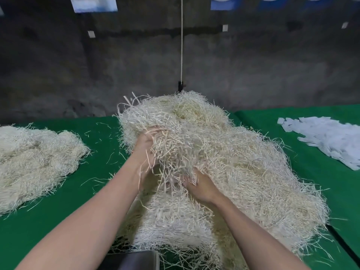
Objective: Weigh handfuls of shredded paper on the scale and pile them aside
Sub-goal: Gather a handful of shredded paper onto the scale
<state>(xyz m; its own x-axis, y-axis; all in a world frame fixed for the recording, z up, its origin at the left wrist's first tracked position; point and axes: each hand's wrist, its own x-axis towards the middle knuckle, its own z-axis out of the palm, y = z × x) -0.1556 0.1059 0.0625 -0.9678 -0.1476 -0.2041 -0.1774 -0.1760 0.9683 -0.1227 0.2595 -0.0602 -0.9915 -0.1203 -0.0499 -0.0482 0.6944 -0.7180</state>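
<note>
Grey metal corner (136, 259) at the near edge (probably the scale), visible part bare. Left hand (146, 151) grips a tuft of the large cream shredded-paper heap (243, 172); right hand (201, 189) has its fingers buried, so their state cannot be told. A smaller shred pile (35, 162) lies to the left on the green table (78, 211): some handfuls apparently weighed, most remaining.

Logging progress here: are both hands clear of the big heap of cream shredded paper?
No, the left hand and right hand both dig into the cream shredded-paper heap.
</note>
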